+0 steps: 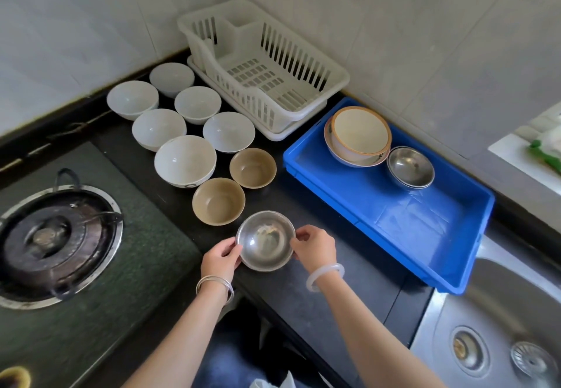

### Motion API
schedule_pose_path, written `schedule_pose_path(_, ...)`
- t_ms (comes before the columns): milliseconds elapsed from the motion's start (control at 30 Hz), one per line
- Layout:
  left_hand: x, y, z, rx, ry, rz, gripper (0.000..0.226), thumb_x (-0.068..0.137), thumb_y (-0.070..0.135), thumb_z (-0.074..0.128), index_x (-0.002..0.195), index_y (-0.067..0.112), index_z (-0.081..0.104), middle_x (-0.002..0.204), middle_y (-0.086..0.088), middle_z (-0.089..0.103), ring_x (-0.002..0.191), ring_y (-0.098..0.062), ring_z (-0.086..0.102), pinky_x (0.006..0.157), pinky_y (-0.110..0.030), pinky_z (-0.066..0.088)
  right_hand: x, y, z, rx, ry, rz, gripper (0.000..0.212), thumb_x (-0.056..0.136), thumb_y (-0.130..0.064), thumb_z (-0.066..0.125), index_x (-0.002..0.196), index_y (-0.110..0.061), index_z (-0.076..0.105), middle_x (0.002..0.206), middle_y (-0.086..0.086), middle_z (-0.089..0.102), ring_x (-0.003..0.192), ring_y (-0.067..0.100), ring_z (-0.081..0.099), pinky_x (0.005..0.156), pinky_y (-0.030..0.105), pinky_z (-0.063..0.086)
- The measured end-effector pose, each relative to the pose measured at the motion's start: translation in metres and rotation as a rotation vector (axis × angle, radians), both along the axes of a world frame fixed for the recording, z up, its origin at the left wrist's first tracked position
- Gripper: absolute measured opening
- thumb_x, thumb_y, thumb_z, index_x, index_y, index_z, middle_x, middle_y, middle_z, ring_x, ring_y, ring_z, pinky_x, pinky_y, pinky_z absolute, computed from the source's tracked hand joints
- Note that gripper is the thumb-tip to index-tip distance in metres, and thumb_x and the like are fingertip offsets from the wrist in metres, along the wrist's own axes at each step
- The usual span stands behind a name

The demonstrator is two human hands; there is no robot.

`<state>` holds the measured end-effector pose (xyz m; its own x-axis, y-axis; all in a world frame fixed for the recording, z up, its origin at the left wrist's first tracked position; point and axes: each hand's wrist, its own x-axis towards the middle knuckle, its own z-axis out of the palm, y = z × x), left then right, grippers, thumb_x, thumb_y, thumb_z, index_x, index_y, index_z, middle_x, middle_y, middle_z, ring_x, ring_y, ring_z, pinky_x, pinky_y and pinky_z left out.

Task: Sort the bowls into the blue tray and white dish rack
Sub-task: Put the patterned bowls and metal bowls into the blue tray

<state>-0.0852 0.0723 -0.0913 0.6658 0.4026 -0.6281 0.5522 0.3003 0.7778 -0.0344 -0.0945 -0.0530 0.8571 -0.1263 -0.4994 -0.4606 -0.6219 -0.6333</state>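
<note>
A small steel bowl (265,240) sits at the counter's front edge, with my left hand (220,258) on its left rim and my right hand (315,246) on its right rim. Behind it stand two tan bowls (218,201) (252,168) and several white bowls (185,160). The blue tray (425,236) on the right holds two nested cream bowls (358,135) and stacked steel bowls (409,167) at its far end. The white dish rack (261,65) at the back corner has nothing in it.
A gas burner (57,242) lies at the left on a dark glass hob. A steel sink (501,327) with a drain is at the lower right, beside the tray. Tiled walls close the back and right sides.
</note>
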Motion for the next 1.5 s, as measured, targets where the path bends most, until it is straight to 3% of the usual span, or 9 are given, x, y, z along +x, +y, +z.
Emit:
schedule_pose_path(133, 0.003, 0.001, 0.001, -0.057, 0.022, -0.009, 0.024, 0.087, 0.005, 0.058, 0.109, 0.009, 0.065, 0.099, -0.008, 0.067, 0.091, -0.02, 0.064, 0.079, -0.029, 0.052, 0.001, -0.002, -0.006, 0.04, 0.049, -0.028, 0.022, 0.086, -0.019, 0.061, 0.108, -0.019, 0.062, 0.096, -0.001, 0.067, 0.08, 0.019, 0.067, 0.074, 0.031, 0.058)
schedule_pose_path(267, 0.011, 0.001, 0.003, -0.08, 0.045, -0.057, 0.022, 0.087, 0.005, 0.055, 0.104, 0.014, 0.066, 0.095, -0.004, 0.067, 0.087, -0.015, 0.064, 0.073, -0.028, 0.053, 0.002, -0.005, -0.01, 0.23, 0.152, -0.16, 0.032, 0.087, -0.017, 0.062, 0.119, -0.015, 0.061, 0.108, 0.005, 0.067, 0.079, 0.018, 0.07, 0.068, 0.029, 0.061)
schedule_pose_path(533, 0.07, -0.016, 0.037, -0.076, -0.009, -0.287, 0.023, 0.088, 0.006, 0.055, 0.084, 0.026, 0.065, 0.091, 0.001, 0.067, 0.088, -0.014, 0.063, 0.064, -0.022, 0.053, 0.017, -0.035, 0.01, 0.359, 0.017, -0.367, 0.021, 0.085, -0.016, 0.067, 0.106, -0.018, 0.067, 0.09, 0.002, 0.073, 0.073, 0.013, 0.072, 0.058, 0.02, 0.058)
schedule_pose_path(667, 0.106, -0.039, 0.054, -0.115, -0.062, -0.373, 0.011, 0.088, 0.008, 0.057, 0.09, 0.016, 0.063, 0.088, -0.003, 0.067, 0.083, -0.013, 0.064, 0.062, -0.02, 0.053, 0.031, -0.056, 0.026, 0.437, -0.056, -0.534, 0.016, 0.082, -0.009, 0.063, 0.094, -0.013, 0.072, 0.067, -0.001, 0.072, 0.059, 0.008, 0.069, 0.056, 0.019, 0.055)
schedule_pose_path(800, 0.139, -0.077, 0.071, -0.16, -0.096, -0.464, 0.006, 0.088, 0.005, 0.057, 0.092, 0.007, 0.06, 0.081, -0.003, 0.063, 0.076, -0.012, 0.062, 0.056, -0.016, 0.055, 0.044, -0.087, 0.041, 0.498, -0.093, -0.686, 0.015, 0.082, -0.01, 0.065, 0.097, -0.01, 0.068, 0.073, 0.007, 0.067, 0.062, 0.016, 0.064, 0.063, 0.028, 0.057)
schedule_pose_path(1000, 0.183, -0.155, 0.089, -0.211, -0.124, -0.612, 0.014, 0.087, -0.001, 0.053, 0.097, 0.005, 0.061, 0.081, -0.002, 0.06, 0.076, -0.013, 0.06, 0.06, -0.016, 0.055, 0.063, -0.151, 0.067, 0.49, -0.213, -0.827, 0.009, 0.086, -0.004, 0.061, 0.091, -0.01, 0.065, 0.077, 0.011, 0.067, 0.059, 0.019, 0.067, 0.051, 0.02, 0.055)
schedule_pose_path(1133, 0.21, -0.208, 0.087, -0.245, -0.087, -0.623, 0.013, 0.087, -0.001, 0.053, 0.096, 0.006, 0.061, 0.085, -0.006, 0.062, 0.076, -0.017, 0.061, 0.074, -0.028, 0.055, 0.084, -0.195, 0.071, 0.461, -0.249, -0.864, 0.015, 0.087, -0.004, 0.06, 0.101, -0.009, 0.063, 0.088, 0.014, 0.069, 0.073, 0.025, 0.07, 0.065, 0.027, 0.058)
schedule_pose_path(1300, 0.242, -0.26, 0.08, -0.088, -0.069, -0.638, 0.015, 0.085, 0.005, 0.054, 0.096, 0.008, 0.064, 0.096, -0.012, 0.066, 0.098, -0.032, 0.062, 0.094, -0.044, 0.051, 0.12, -0.24, 0.054, 0.421, -0.232, -0.892, 0.026, 0.086, -0.002, 0.057, 0.111, -0.004, 0.063, 0.095, 0.018, 0.069, 0.082, 0.03, 0.07, 0.074, 0.032, 0.056)
schedule_pose_path(1500, 0.268, -0.292, 0.072, 0.132, -0.076, -0.64, 0.023, 0.086, 0.003, 0.053, 0.106, 0.001, 0.065, 0.11, -0.02, 0.066, 0.099, -0.034, 0.062, 0.092, -0.046, 0.051, 0.161, -0.266, 0.032, 0.345, -0.197, -0.864, 0.026, 0.084, -0.004, 0.057, 0.107, -0.007, 0.068, 0.079, 0.004, 0.069, 0.072, 0.019, 0.07, 0.075, 0.03, 0.058)
